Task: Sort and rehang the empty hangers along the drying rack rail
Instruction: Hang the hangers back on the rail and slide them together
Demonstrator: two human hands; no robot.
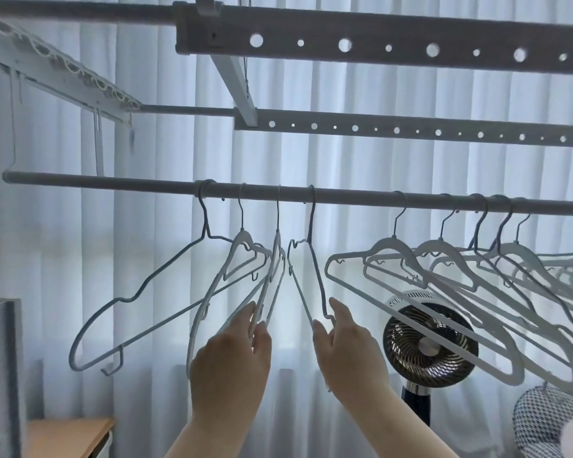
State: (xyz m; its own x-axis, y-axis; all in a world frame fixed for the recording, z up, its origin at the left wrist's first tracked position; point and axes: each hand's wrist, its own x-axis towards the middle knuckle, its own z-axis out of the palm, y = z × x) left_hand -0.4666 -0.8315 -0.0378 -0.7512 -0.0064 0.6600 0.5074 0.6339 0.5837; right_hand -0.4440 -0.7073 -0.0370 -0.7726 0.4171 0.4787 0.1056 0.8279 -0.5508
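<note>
**A:** Which step is this?

**B:** Mid-sort, I judge. My left grip pinches the lower end of a white hanger hooked on the rail. My right grip pinches the low corner of the wire hanger hooked next along. Both hang from the rail's middle, splayed apart at the bottom.

**A:** And the others?

**B:** Two more hang toward the rail's left end. A packed bunch crowds its right end.

**A:** What does the next move call for?

**B:** Probably lifting one hook clear of the rail and carrying it to its own kind. I'd raise it rather than drag it sideways. I cannot tell whether my left grip also catches the neighbour's bar.
</note>
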